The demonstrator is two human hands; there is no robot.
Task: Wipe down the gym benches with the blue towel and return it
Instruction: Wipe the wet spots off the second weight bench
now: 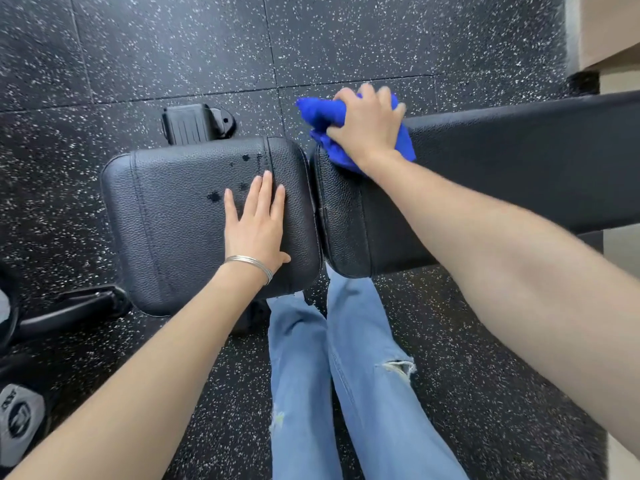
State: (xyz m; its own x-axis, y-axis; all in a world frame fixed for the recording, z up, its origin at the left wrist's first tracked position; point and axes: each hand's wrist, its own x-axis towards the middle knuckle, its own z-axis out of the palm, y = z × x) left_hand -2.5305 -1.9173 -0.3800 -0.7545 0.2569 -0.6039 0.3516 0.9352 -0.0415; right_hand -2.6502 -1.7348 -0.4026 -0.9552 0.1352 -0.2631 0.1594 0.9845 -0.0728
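Fingers (348, 95) of the right hand (367, 128) clench the bunched blue towel (320, 114) beneath them on the desk (519, 161); left hand (256, 230) lies flat, fingers released, on the seat pad (166, 220).

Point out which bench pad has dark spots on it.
The short seat pad, under the flat left hand. The long pad, where the right hand grips the blue towel, shows none.

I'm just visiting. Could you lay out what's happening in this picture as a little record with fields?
Setting: speckled black floor
Bench: black seat pad beside long back pad, narrow gap between
Right hand: grips bunched blue towel on the back pad's end
Left hand: flat on the seat pad, fingers straight
Marks: dark spots on the seat pad
Wrist: thin bracelet, left
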